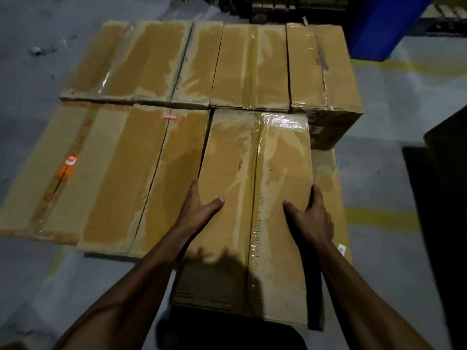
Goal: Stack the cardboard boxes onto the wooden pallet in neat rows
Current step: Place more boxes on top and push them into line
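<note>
A long taped cardboard box (255,173) lies lengthwise in front of me, its far end against the back row. My left hand (199,210) grips its left edge, thumb on top and fingers down the side. My right hand (312,217) grips the right edge the same way. Several more taped boxes lie flat in two rows: a back row (202,64) and a front row (101,173) to the left of the held box. Part of a lower box (328,178) shows under its right side. The wooden pallet is hidden beneath the boxes.
Grey concrete floor (384,160) with faded yellow lines surrounds the stack. A blue upright structure (384,24) stands at the back right. Dark objects (442,198) stand along the right edge, and dim pallets or goods (278,6) lie beyond the back row.
</note>
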A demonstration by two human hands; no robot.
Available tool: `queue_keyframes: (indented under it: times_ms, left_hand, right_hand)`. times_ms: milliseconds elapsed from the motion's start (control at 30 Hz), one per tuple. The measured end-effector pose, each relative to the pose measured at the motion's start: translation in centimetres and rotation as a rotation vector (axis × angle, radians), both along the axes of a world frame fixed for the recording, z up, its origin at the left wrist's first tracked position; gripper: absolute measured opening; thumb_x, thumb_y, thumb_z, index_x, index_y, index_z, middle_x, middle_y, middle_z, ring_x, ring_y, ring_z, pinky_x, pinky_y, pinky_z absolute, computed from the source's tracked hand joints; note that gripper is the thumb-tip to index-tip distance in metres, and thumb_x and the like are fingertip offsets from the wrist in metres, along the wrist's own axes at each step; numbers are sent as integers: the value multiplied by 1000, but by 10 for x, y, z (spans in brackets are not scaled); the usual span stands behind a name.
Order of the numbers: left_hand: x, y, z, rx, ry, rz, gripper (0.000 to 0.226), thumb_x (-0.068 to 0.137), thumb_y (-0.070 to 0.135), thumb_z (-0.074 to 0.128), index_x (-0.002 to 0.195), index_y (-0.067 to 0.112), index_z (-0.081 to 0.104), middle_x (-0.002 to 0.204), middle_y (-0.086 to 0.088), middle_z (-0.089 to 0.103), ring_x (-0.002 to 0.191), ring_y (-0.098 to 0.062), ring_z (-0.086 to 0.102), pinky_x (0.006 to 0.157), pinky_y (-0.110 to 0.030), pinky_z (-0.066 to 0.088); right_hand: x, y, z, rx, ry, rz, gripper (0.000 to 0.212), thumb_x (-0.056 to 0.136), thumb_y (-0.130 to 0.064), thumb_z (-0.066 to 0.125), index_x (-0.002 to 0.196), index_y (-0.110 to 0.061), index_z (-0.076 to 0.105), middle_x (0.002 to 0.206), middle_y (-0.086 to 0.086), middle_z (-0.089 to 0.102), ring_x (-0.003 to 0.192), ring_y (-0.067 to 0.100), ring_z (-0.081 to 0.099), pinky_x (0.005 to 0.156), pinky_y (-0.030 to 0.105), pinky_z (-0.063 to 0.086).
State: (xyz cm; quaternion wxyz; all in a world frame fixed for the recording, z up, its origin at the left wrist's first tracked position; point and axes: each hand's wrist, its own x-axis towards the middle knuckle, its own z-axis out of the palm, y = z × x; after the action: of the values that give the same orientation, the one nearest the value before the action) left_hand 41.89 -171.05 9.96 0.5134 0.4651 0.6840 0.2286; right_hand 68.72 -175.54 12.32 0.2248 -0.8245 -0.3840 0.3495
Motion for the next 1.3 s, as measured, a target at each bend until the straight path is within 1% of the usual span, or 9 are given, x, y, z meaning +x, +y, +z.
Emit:
queue_keyframes:
  times_ms: [67,267,467,567,667,767,867,1067,1300]
  left_hand:
    - [1,9,-10,11,4,11,108,65,70,75,152,41,18,156,4,33,138,-21,41,112,-49,40]
    - [4,30,-36,32,207,3,103,83,54,71,158,29,6,167,8,-4,152,-17,6,123,-45,16]
    - [1,43,-58,40,226,26,112,68,70,64,158,29,10,166,8,4,152,-23,8,121,-57,16]
    - [2,53,-65,40,255,46,114,64,73,60,158,32,10,166,12,3,153,-22,5,121,-57,15]
    - [4,63,-76,-15,394,-29,114,66,72,52,159,28,2,166,11,-7,152,-18,-11,121,-49,2]
    - [9,66,-89,-27,596,-146,113,72,75,43,158,21,-5,166,3,-12,152,-24,-15,121,-44,-4]
    - [10,67,-94,-5,720,-195,106,88,73,47,158,17,-9,166,-2,-14,152,-28,-14,121,-43,-5]
    - [4,66,-86,-43,715,-300,103,90,74,39,156,16,-17,164,-3,-19,151,-28,-16,121,-44,-5]
    - [-8,27,-72,-78,756,-383,98,94,67,42,157,14,-12,166,-3,-14,153,-25,-9,122,-41,7]
  right_hand:
    - [2,12,-11,8,16,12,91,72,-74,59,149,-47,19,138,-1,58,115,35,61,97,58,49]
    - [3,38,-39,6,12,-5,91,86,-55,67,158,-37,14,152,4,48,132,35,50,108,50,39]
    - [1,54,-60,30,-23,39,90,89,-50,66,160,-33,14,153,4,46,133,34,49,105,45,39]
    - [0,61,-69,46,-2,19,88,89,-48,67,159,-35,16,154,1,44,135,31,46,106,43,35]
    - [-2,69,-85,65,53,-3,87,90,-42,69,159,-34,17,157,-4,40,140,26,41,109,41,32]
    - [-5,73,-101,51,57,9,88,92,-43,67,159,-37,10,162,-4,30,145,25,36,113,46,32]
    - [-5,78,-112,37,37,31,89,94,-41,65,160,-34,7,164,-1,26,145,26,34,112,47,32]
    - [1,79,-109,-15,-7,130,91,96,-45,61,161,-27,0,165,7,20,146,33,30,112,48,32]
    - [-16,38,-86,-192,-203,320,89,97,-52,54,161,-21,1,167,10,-11,153,35,5,118,53,24]
